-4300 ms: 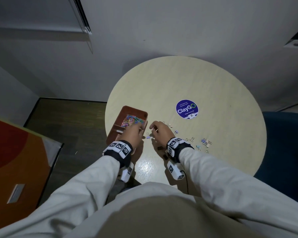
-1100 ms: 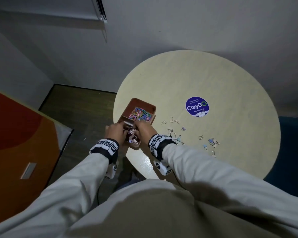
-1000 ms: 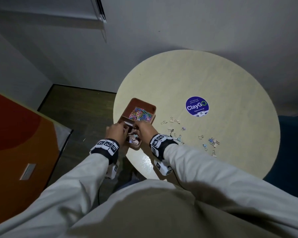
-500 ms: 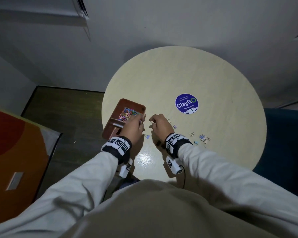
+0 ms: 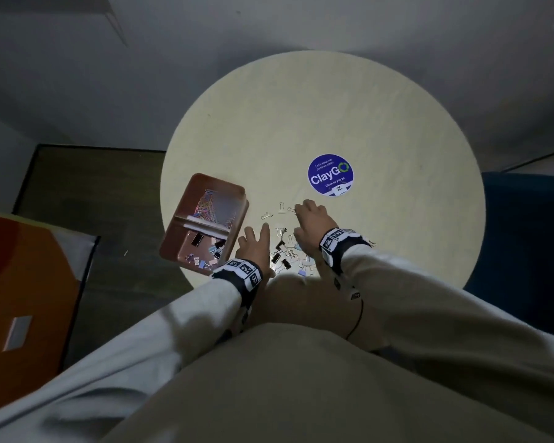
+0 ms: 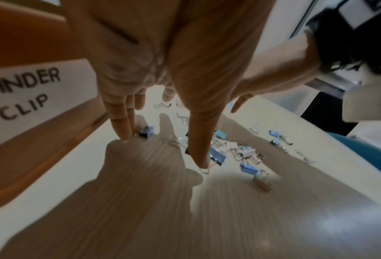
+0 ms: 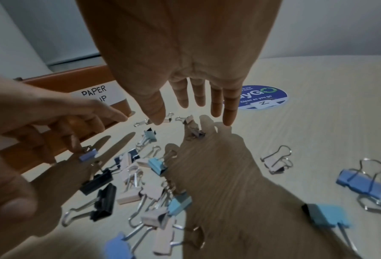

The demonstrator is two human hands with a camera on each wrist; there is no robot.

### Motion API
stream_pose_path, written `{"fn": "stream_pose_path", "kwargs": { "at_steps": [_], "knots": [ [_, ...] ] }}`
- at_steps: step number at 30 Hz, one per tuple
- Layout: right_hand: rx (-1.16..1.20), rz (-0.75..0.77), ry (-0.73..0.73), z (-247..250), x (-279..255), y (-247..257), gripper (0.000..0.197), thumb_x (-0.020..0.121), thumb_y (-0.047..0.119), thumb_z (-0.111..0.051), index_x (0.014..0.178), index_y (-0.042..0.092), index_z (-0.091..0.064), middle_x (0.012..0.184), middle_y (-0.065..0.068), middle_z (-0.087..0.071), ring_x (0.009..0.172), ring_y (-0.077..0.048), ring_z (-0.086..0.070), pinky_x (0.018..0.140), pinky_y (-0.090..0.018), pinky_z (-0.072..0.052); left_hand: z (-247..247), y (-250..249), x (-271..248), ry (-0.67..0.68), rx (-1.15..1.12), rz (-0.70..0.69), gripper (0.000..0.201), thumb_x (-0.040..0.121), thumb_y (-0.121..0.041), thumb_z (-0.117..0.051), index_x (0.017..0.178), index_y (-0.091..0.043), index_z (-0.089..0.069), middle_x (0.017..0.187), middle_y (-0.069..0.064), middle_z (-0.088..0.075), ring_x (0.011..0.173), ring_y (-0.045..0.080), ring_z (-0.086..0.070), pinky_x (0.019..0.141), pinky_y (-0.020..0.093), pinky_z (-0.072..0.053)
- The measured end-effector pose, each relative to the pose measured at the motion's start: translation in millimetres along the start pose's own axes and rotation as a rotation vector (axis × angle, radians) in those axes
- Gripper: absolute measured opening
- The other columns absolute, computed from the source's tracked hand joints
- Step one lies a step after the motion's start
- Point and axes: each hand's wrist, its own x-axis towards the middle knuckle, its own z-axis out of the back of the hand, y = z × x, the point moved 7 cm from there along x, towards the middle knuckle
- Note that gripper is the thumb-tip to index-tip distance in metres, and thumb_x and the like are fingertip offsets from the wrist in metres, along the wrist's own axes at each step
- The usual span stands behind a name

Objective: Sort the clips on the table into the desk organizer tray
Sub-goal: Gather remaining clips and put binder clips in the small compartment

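A brown organizer tray [image 5: 176,247] sits at the table's left edge. Its far compartment holds coloured paper clips [image 5: 210,203] and its near one holds binder clips [image 5: 208,251]. Loose binder clips [image 5: 283,254] in black, blue, pink and lilac lie on the table between my hands. My left hand [image 5: 256,233] reaches down beside the tray wall [image 6: 40,140] with straight fingers, and a fingertip touches a lilac clip [image 7: 87,155]. My right hand [image 5: 301,212] hovers with spread fingers [image 7: 228,121] over the pile [image 7: 140,175], holding nothing.
A round blue ClayGo sticker [image 5: 330,175] lies beyond the clips. A few more clips [image 7: 362,182] lie to the right of my right hand. A blue chair [image 5: 525,235] stands to the right and an orange panel [image 5: 20,298] to the left. The table edge runs close under my wrists.
Both hands left the tray's near compartment and moved right onto the table. They now spread over the loose binder clips. The camera has tilted closer.
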Motion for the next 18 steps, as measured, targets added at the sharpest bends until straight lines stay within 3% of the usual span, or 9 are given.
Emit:
{"fn": "stream_pose_path", "kwargs": {
  "at_steps": [5,10,15,18],
  "knots": [
    [-0.023,0.025,0.102,-2,16,-3,0.060,0.087,0.036,-0.061,0.135,0.010,-0.037,0.142,-0.009,-0.032,0.121,-0.036,-0.038,0.091,-0.048,-0.048,2,1,20,-0.006,0.009,0.058,0.132,0.065,-0.018,-0.090,0.155,-0.026,0.007,0.148,0.019,-0.016,0.136,0.043,-0.026,0.098,0.045,-0.044],
    [-0.114,0.177,0.147,-7,18,8,0.077,0.084,0.041,-0.069,0.143,0.008,-0.035,0.147,-0.010,-0.033,0.127,-0.034,-0.037,0.098,-0.046,-0.045,17,-9,38,0.025,0.002,0.045,0.142,0.060,-0.020,-0.093,0.154,-0.026,0.012,0.150,0.022,-0.011,0.138,0.045,-0.021,0.100,0.047,-0.042],
    [-0.145,0.353,0.129,-18,4,17,0.063,0.070,0.038,-0.078,0.119,0.006,-0.055,0.124,-0.016,-0.052,0.105,-0.036,-0.051,0.081,-0.046,-0.052,14,-24,46,0.050,0.000,-0.014,0.124,0.050,-0.024,-0.096,0.143,-0.030,-0.016,0.133,0.014,-0.022,0.119,0.039,-0.036,0.084,0.048,-0.048],
    [-0.153,0.389,0.127,-20,-4,16,0.059,0.071,0.035,-0.075,0.120,0.009,-0.054,0.121,-0.015,-0.051,0.105,-0.033,-0.053,0.080,-0.042,-0.052,10,-30,43,0.041,-0.011,-0.061,0.105,0.051,-0.022,-0.093,0.133,-0.028,-0.027,0.124,0.011,-0.024,0.111,0.034,-0.036,0.078,0.045,-0.050]
  ]
}}
